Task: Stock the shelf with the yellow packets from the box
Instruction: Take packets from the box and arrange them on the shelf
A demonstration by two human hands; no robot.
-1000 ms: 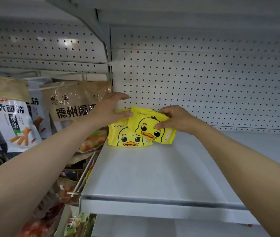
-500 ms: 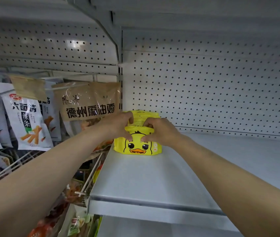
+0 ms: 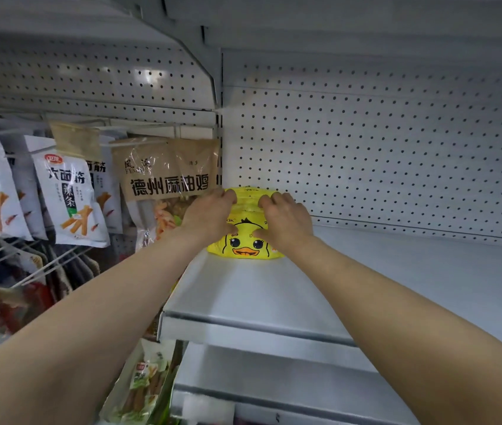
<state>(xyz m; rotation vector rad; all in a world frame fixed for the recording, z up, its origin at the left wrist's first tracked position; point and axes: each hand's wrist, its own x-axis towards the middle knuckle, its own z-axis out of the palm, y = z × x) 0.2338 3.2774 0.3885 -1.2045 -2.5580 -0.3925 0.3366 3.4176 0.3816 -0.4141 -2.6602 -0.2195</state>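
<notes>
Head view: my left hand (image 3: 210, 214) and right hand (image 3: 286, 220) both grip a small stack of glossy yellow duck-face plastic packets (image 3: 245, 240), fingers curled over the top edges, thumbs pressing the front packet. The stack stands at the back left corner of the grey metal shelf (image 3: 274, 289), against the white perforated back panel (image 3: 381, 148). Left of it hang a brown paper-look snack bag (image 3: 167, 176) and white snack bags with orange sticks (image 3: 69, 197).
</notes>
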